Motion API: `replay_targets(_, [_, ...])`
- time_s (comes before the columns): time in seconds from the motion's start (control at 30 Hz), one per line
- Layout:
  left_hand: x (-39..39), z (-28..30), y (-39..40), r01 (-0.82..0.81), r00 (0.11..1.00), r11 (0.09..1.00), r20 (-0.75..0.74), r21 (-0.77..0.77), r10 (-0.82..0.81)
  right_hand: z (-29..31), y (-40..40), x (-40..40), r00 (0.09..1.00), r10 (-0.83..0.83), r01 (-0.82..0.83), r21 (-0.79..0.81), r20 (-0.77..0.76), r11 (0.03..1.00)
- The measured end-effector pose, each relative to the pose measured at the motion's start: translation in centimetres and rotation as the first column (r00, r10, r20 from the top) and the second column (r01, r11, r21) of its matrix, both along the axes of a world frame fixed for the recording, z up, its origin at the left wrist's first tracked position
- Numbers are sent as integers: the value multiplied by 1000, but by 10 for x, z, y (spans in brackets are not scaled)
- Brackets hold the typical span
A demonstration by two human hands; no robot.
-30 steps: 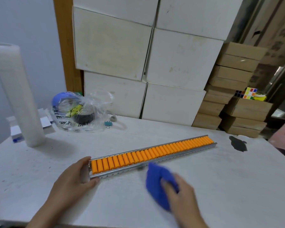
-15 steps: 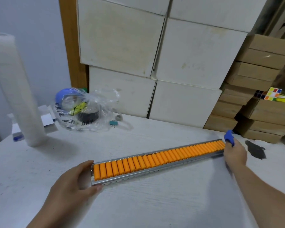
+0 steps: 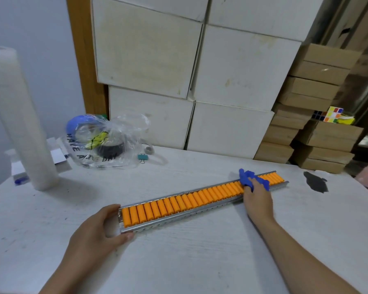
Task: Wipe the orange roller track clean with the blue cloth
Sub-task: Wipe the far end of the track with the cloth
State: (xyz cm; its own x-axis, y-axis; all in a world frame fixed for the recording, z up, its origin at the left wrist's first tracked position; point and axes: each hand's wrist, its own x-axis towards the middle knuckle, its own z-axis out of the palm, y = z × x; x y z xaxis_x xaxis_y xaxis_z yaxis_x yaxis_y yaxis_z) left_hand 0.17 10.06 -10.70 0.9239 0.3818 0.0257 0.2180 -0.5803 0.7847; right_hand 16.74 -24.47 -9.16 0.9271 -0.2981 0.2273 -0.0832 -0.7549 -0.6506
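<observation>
Orange roller track point(image 3: 200, 198) on metal rail, blue cloth point(image 3: 248, 180) seemingly bunched

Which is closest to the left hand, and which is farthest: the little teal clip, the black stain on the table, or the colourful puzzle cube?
From the left hand, in the head view:
1. Teal clip, beyond the hand on the table, beside the plastic bag.
2. Black stain, far right on the table, past the track's other end.
3. Puzzle cube, up on the brown boxes at the back right.
</observation>
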Motion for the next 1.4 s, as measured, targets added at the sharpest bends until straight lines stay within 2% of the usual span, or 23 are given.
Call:
replay_targets(0.2, [3,-4,7,22,1000,1000,-16,-11,-22,-1,65,-45,987,156,-155,36,-37,987])
replay_targets(0.37, [5,-1,8,48,999,999,-10,0,-48,-4,137,-93,933,357,-357,17,-38,934])
replay_targets(0.47, [5,-1,7,61,998,998,-22,1,-61,-2,185,-121,871,482,-488,-63,-90,870])
replay_targets(0.57, [6,1,9,67,998,997,-13,-44,-68,4,228,-150,761,629,-648,-134,-160,750])
replay_targets(0.6, [6,2,10,67,997,997,-19,-49,-68,9,239,-156,740,649,-668,-84,-175,740])
replay_targets(0.67, [5,2,10,55,998,996,-29,-66,-57,22,247,-158,728,670,-641,199,-148,741])
replay_targets(0.73, [4,2,11,33,998,996,-44,-80,-36,37,235,-156,757,650,-516,551,-64,656])
replay_targets(0.77, [4,2,10,45,998,997,-48,-70,-48,41,222,-157,791,612,-475,607,-22,636])
replay_targets(0.83, [5,2,9,60,996,998,-69,-32,-63,41,190,-164,797,595,-558,498,101,663])
replay_targets(0.9, [6,-1,10,59,997,998,-54,-4,-59,29,160,-173,728,675,-684,203,119,701])
replay_targets(0.97, [7,-2,10,63,997,998,-35,15,-62,19,145,-180,651,752,-759,-83,-99,646])
replay_targets(1.0, [6,-1,10,71,997,997,-32,22,-71,16,142,-181,603,754,-796,-146,-259,587])
replay_targets(1.07, [6,-1,10,82,997,996,-16,21,-82,23,138,-183,480,717,-851,-72,-505,520])
replay_targets(1.1, [7,-2,11,80,997,997,-5,16,-80,28,135,-183,442,707,-838,28,-553,546])
replay_targets(1.17, [7,-3,11,81,997,997,2,7,-81,41,131,-181,441,746,-723,295,-499,624])
replay_targets(1.2, [7,-4,11,84,996,996,-1,6,-84,45,131,-178,495,771,-675,381,-401,632])
replay_targets(1.27, [7,-5,12,87,996,996,-6,22,-87,42,136,-167,667,713,-642,318,-216,698])
replay_targets(1.3, [7,-5,13,91,996,995,-6,38,-91,39,141,-160,710,683,-645,234,-169,728])
replay_targets(1.33, [7,-6,13,95,995,994,-9,57,-94,36,147,-155,717,680,-661,161,-156,733])
replay_targets(1.4, [7,-6,13,100,995,991,-14,94,-99,28,161,-148,659,726,-730,66,-199,681])
